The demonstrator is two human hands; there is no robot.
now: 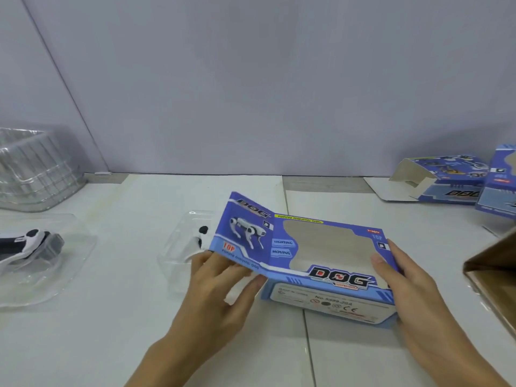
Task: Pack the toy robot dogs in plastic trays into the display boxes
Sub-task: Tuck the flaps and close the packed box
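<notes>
Both hands are gripping the box (304,258) — left hand (220,286) pinching its open flap, right hand (405,280) clasping the far end — tray (181,247) lying just behind.

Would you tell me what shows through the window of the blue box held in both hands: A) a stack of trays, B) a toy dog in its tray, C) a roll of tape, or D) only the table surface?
D: the window of the blue box shows only the pale table; a toy dog in its tray lies beside it, outside the box.
</notes>
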